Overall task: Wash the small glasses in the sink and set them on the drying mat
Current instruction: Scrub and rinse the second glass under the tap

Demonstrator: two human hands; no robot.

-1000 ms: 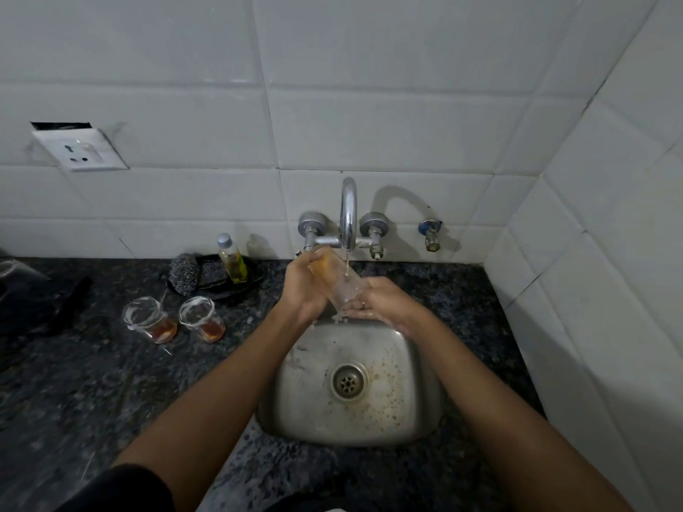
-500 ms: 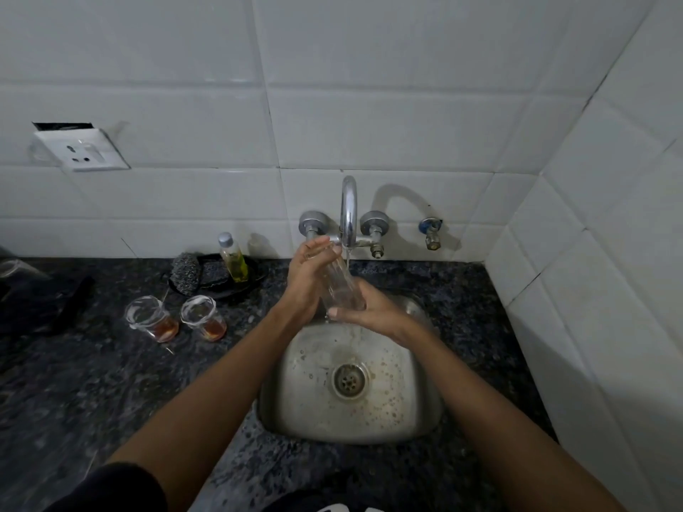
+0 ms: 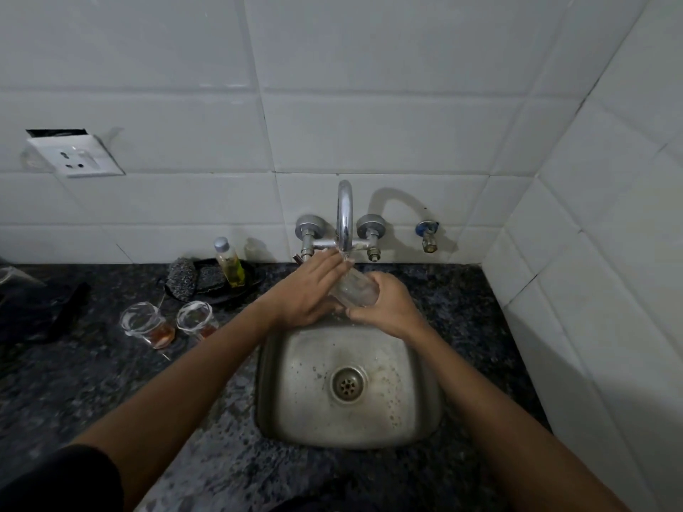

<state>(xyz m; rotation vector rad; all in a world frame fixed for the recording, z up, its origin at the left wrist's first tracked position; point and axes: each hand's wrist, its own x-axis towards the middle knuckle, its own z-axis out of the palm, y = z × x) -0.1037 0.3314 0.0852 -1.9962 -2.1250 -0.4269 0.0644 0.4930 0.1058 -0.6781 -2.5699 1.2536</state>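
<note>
Under the spout of the tap (image 3: 344, 212), a small clear glass (image 3: 355, 290) lies tilted across both hands above the back edge of the sink (image 3: 349, 386). The right hand (image 3: 384, 306) has its fingers curled round the glass from the side away from the tap's left handle, while the left hand (image 3: 308, 291) lies flat against it with fingers straight, reaching up toward the spout — rubbing or steadying, I cannot tell which. The chief risk, as I judge it, is slippage: wet glass held only on one side could slide out of the right hand's curl and drop onto the steel basin below the tap, chipping or cracking. A knock of the rim against the spout is also possible, since the glass sits just beneath it. Left of the tap, two more glasses (image 3: 168, 323) with reddish dregs stand on the counter (image 3: 74, 382) — near the left forearm, which could sweep them over on its way back. No drying mat can be made out for certain.
</note>
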